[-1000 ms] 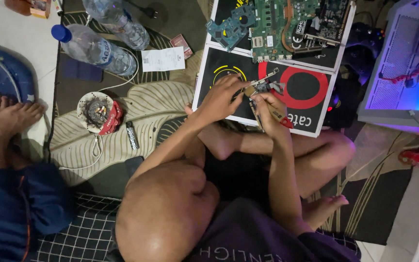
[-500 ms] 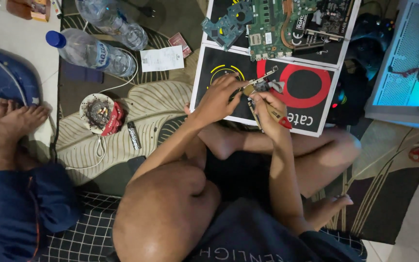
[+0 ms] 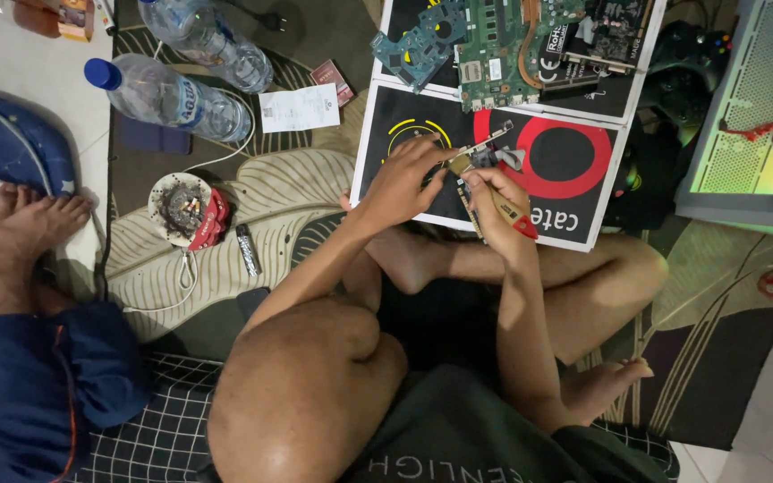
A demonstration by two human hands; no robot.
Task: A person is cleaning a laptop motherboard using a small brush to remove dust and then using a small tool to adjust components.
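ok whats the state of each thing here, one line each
left hand: gripping a small circuit strip
right hand: closed on a wooden-handled brush
green board: lying bare, parts exposed
blue-capped bottle: on its side, capped
second bottle: on its side; cap out of view
ashtray: full of butts
paper slip: flat on the mat
black panel: flat under the work

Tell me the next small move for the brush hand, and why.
Probably a short stroke of the brush across the small circuit board. The left hand pinches that board above the black mat, and the right hand has the bristle end right at it.
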